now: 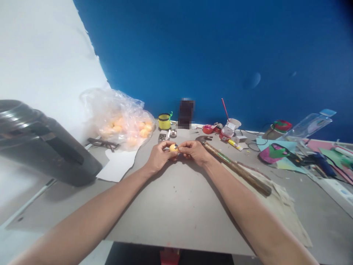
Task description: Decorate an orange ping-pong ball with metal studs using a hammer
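Left: dark cylinder leaning in, then white paper, its edge short of the left hand. Left thumb and fingers pinch a yellow ball above the grey table; tabletop runs from beneath the hands to the near edge. Ball: round, alike along every axis; dark marks face the right hand. Right fingertips drawn together at those marks; cannot tell whether they grip anything. Hammer just beyond, handle slanting rightward.

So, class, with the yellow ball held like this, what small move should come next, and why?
Perhaps press gently with the right hand on the dark patch of the yellow ball: the left hand steadies it, and the right fingertips sit beside that patch.
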Motion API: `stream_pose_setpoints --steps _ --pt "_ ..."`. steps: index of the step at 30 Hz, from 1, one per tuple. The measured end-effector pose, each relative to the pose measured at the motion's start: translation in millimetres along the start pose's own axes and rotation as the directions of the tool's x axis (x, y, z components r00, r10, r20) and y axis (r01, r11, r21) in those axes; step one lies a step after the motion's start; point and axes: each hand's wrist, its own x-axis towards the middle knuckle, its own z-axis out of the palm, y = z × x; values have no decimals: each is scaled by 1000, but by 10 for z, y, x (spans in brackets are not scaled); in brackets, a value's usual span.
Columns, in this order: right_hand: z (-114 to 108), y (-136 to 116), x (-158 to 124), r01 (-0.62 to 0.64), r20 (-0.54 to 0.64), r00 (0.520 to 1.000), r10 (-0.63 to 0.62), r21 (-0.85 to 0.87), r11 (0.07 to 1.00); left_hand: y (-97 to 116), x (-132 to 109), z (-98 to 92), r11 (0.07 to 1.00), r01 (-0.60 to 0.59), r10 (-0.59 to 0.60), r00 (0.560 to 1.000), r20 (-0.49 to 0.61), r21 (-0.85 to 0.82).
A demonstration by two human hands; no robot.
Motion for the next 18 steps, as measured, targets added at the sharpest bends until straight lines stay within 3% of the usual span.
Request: stream_pose_setpoints --steps 10,15,18 --pt "41 16 -12 -53 91 995 35 210 976 -64 8 27 976 -211 214 973 -86 46" --pt "76 -5 -51 -44 133 991 14 228 973 -85 10 29 931 -341 355 928 -113 128" --pt "102 -31 -67 9 95 995 -26 175 985 -60 -12 39 924 -349 371 918 -141 154"
